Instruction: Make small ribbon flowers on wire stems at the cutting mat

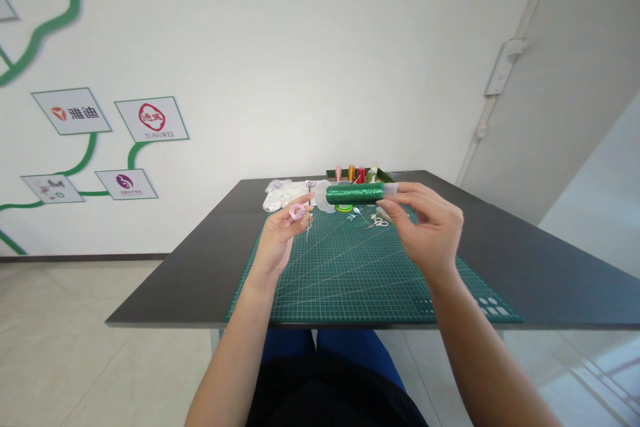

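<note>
Level above the cutting mat, a tube of green glitter (355,194) is gripped at its clear right end by my right hand (430,223), thumb below and fingers above. A frosted, translucent round piece (325,195) stands at the tube's left end; whether the two touch, I cannot tell. My left hand (280,233) has its fingers curled around a small pale pink ring-shaped piece (297,212), with a fingertip close to the frosted piece. Beneath both hands lies the green gridded cutting mat (340,273).
White-handled scissors (379,223) lie on the mat's far part, near small pale wire-like pieces (356,213). Behind stands a dark tray (331,175) with several glitter tubes, including a gold one (351,174). White plastic bags (285,193) lie at the back left of the black table (200,247).
</note>
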A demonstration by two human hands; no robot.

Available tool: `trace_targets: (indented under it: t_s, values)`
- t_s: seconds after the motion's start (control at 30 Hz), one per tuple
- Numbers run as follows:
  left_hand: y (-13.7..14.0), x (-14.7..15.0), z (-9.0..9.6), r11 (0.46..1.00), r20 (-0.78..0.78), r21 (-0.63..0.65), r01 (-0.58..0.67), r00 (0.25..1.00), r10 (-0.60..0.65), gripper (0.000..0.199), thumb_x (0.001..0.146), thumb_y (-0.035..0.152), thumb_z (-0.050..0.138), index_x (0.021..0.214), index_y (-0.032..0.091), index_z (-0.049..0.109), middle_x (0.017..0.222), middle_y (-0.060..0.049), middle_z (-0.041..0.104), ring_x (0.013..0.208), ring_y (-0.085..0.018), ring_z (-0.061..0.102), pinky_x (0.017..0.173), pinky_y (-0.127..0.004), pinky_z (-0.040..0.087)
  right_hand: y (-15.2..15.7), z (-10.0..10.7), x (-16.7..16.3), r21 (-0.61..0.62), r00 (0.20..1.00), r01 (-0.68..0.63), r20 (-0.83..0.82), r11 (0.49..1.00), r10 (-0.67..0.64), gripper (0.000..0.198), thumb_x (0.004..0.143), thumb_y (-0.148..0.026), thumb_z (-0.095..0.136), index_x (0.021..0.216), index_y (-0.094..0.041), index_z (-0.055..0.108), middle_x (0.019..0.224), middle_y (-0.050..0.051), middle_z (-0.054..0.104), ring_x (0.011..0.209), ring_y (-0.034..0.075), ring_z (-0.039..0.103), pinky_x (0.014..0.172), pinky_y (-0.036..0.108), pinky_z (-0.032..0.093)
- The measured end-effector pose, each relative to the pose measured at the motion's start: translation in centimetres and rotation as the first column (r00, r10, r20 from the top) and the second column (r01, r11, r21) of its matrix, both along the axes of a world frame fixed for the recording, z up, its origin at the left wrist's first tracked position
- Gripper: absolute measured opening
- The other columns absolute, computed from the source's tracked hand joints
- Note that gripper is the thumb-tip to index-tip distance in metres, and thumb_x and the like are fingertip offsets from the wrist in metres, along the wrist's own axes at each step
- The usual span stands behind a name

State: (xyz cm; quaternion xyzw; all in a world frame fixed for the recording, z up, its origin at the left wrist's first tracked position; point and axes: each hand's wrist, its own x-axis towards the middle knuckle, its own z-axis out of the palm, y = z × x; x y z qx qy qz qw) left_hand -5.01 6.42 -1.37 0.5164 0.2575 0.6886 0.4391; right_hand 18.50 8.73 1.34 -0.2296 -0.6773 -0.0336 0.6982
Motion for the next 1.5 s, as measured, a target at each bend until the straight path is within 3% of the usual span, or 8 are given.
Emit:
trace_targets:
  t_s: [0.43, 0.57, 0.7, 0.93, 1.1, 1.2, 1.27, 1.5]
  values:
    - [2.0, 3.3, 1.4, 0.965, -0.004, -0.017, 0.264, 0.965, -0.264, 0.019, 0.070, 0.027, 0.088, 0.079, 0.016, 0.075, 0.140, -0.010, 0.062, 0.111, -0.026, 0.069, 0.096, -0.035, 0.051, 3.6, 0.3, -0.9, -0.118, 0.856, -0.348, -0.444, 0.930, 0.264, 0.023, 0.082, -0.042, 0.079, 0.076, -0.020, 0.073, 0.069, -0.002, 0.066, 0.060, 0.013, 0.061, 0.061, 0.028, 0.052]
    - [2.6, 3.9, 1.5, 0.931, -0.028, 0.015, 0.366, 0.930, -0.365, 0.024, 0.070, 0.032, 0.089, 0.076, 0.015, 0.074, 0.112, -0.010, 0.073, 0.102, -0.022, 0.069, 0.095, -0.034, 0.050, 4.7, 0.0, -1.0, -0.186, 0.791, -0.472, -0.521, 0.862, 0.320, 0.029, 0.078, -0.045, 0.081, 0.074, -0.019, 0.071, 0.065, -0.003, 0.064, 0.058, 0.011, 0.060, 0.059, 0.027, 0.052]
    - [3.0, 3.3, 0.9, 0.951, -0.001, 0.032, 0.308, 0.951, -0.308, 0.028, 0.066, 0.035, 0.092, 0.069, 0.015, 0.072, 0.077, -0.003, 0.067, 0.076, -0.015, 0.064, 0.080, -0.030, 0.049, 6.4, -0.4, -0.1, -0.172, 0.655, -0.583, -0.678, 0.794, 0.335, 0.032, 0.075, -0.046, 0.084, 0.071, -0.018, 0.068, 0.066, -0.003, 0.064, 0.061, 0.011, 0.063, 0.058, 0.024, 0.056]
    - [4.2, -0.8, -1.7, 0.976, -0.053, -0.111, 0.189, 0.979, -0.196, 0.030, 0.064, 0.034, 0.092, 0.065, 0.013, 0.071, 0.068, -0.002, 0.063, 0.067, -0.012, 0.059, 0.069, -0.025, 0.046, 9.6, -1.1, 3.3, -0.103, 0.307, -0.733, -0.932, 0.673, 0.192, 0.024, 0.085, -0.025, 0.079, 0.073, -0.014, 0.061, 0.068, -0.002, 0.063, 0.060, 0.007, 0.065, 0.059, 0.016, 0.060]
    - [5.7, -4.4, -3.7, 0.946, -0.178, -0.301, 0.120, 0.968, -0.179, 0.035, 0.053, 0.032, 0.095, 0.063, 0.012, 0.069, 0.064, -0.002, 0.064, 0.064, -0.012, 0.059, 0.069, -0.027, 0.045, 12.2, -2.6, 6.7, -0.041, 0.143, -0.711, -0.986, 0.702, 0.086, 0.019, 0.097, -0.014, 0.060, 0.079, -0.013, 0.061, 0.080, 0.003, 0.064, 0.067, 0.008, 0.067, 0.061, 0.013, 0.062]
    - [6.6, -6.7, -4.6, 0.936, -0.282, -0.349, 0.038, 0.949, -0.144, 0.035, 0.052, 0.034, 0.094, 0.065, 0.011, 0.071, 0.065, -0.003, 0.065, 0.065, -0.013, 0.059, 0.071, -0.028, 0.045, 15.1, -4.4, 10.0, -0.078, 0.239, -0.634, -0.966, 0.769, 0.099, 0.023, 0.097, -0.016, 0.061, 0.075, -0.014, 0.059, 0.082, 0.004, 0.062, 0.070, 0.008, 0.066, 0.066, 0.013, 0.063]
    - [7.2, -8.2, -5.0, 0.925, -0.347, -0.379, -0.034, 0.931, -0.108, 0.034, 0.050, 0.033, 0.094, 0.067, 0.011, 0.073, 0.065, -0.003, 0.067, 0.065, -0.014, 0.058, 0.072, -0.029, 0.046, 17.3, -5.5, 12.4, -0.170, 0.463, -0.507, -0.880, 0.845, 0.101, 0.030, 0.093, -0.019, 0.067, 0.066, -0.017, 0.055, 0.075, 0.002, 0.058, 0.063, 0.008, 0.063, 0.059, 0.012, 0.061]
    - [9.1, -11.9, -6.3, 0.897, -0.545, -0.396, -0.197, 0.837, -0.057, 0.026, 0.052, 0.031, 0.089, 0.062, 0.012, 0.074, 0.061, -0.004, 0.067, 0.062, -0.015, 0.056, 0.070, -0.030, 0.044, 20.3, -6.6, 17.9, -0.161, 0.520, -0.350, -0.853, 0.923, 0.048, 0.052, 0.074, -0.022, 0.084, 0.050, -0.024, 0.037, 0.059, -0.004, 0.040, 0.047, 0.007, 0.044, 0.040, 0.014, 0.052]
